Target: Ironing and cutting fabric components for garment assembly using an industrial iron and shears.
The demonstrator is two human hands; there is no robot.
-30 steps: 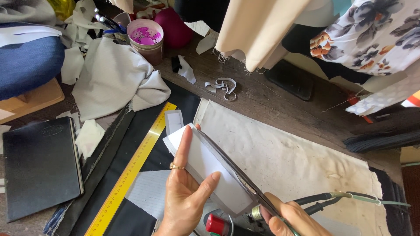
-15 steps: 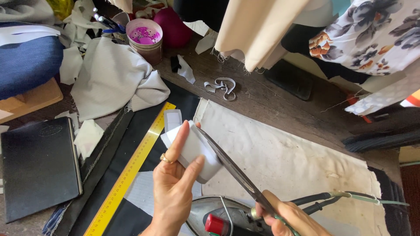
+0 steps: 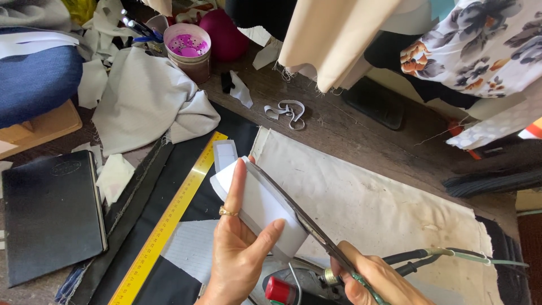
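Note:
My left hand [image 3: 240,248], with a gold ring on one finger, holds a folded piece of white fabric [image 3: 261,208] up above the table. My right hand [image 3: 377,279] grips the handles of long dark scissors [image 3: 293,213]. Their blades lie along the right edge of the white piece and reach up to its top corner. Below the hands lies a dark iron with a red knob [image 3: 280,290], and its cord [image 3: 446,254] runs off to the right.
A yellow ruler [image 3: 169,220] lies on black cloth [image 3: 186,169]. A black notebook [image 3: 53,214] sits at left, a beige pad [image 3: 372,203] at right. Grey fabric [image 3: 147,104], a cup of pink bits [image 3: 188,51] and scraps crowd the far side.
The white piece has been turned and drawn closer in my left hand, and the scissor blades have run further along its edge toward the top corner.

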